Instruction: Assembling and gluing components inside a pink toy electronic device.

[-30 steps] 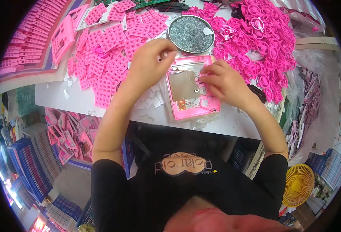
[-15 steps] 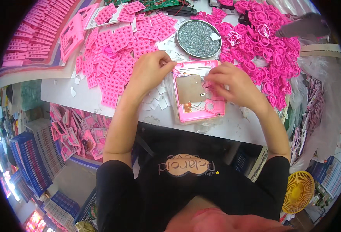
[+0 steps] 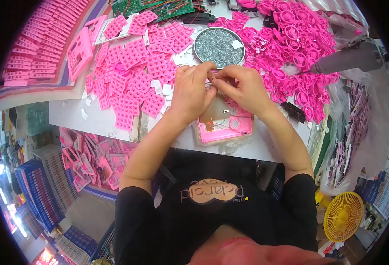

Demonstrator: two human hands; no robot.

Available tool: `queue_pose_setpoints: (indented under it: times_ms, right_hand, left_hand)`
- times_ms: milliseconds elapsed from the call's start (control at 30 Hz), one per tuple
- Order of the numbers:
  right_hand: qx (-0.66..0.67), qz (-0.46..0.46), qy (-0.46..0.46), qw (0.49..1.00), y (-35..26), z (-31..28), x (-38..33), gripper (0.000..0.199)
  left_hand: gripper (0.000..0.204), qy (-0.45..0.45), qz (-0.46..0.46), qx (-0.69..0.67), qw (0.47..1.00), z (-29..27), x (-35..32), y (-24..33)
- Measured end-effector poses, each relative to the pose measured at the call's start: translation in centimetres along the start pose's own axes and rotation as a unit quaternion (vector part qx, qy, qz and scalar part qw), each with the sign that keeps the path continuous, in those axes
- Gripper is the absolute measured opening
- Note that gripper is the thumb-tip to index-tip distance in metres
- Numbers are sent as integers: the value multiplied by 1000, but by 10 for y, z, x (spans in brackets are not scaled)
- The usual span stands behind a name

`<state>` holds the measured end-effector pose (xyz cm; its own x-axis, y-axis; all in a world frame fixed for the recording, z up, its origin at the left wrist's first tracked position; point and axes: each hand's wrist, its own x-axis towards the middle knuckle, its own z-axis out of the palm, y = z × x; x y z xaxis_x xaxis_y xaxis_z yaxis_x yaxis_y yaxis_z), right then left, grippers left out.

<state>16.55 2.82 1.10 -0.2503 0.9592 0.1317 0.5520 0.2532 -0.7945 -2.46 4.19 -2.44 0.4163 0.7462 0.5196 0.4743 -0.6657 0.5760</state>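
Note:
My left hand [image 3: 193, 92] and my right hand [image 3: 243, 88] meet fingertip to fingertip just above a pink plastic housing [image 3: 226, 126] that lies open on the white table [image 3: 71, 117]. Both pinch something tiny between them; what it is I cannot make out. A brownish board shows inside the housing, partly hidden by my hands. Right behind my fingers stands a round metal dish [image 3: 218, 46] full of small silvery screws.
Pink square keypad pieces [image 3: 132, 75] are strewn on the left, pink ring-shaped parts [image 3: 291, 44] heaped on the right. Green circuit boards [image 3: 152, 6] lie at the back. A grey power screwdriver [image 3: 349, 59] hangs right. Blue crates [image 3: 37, 185] and a yellow fan [image 3: 343, 216] stand below.
Both hands have lifted off the housing's inside and come together at its far edge near the screw dish. The view has shifted, so the table sits lower in the frame.

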Motion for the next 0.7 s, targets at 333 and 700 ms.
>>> queue_pose_setpoints:
  times_ms: [333,700]
  right_hand:
    - [82,-33,21,996,12,0,-14,12]
    - [33,-93,9,995,10,-3,-28,27]
  left_hand:
    - [14,-105,-93,-75,987,-8,-1,3]
    - [8,-53,-45,-70,995,-13,-6,0]
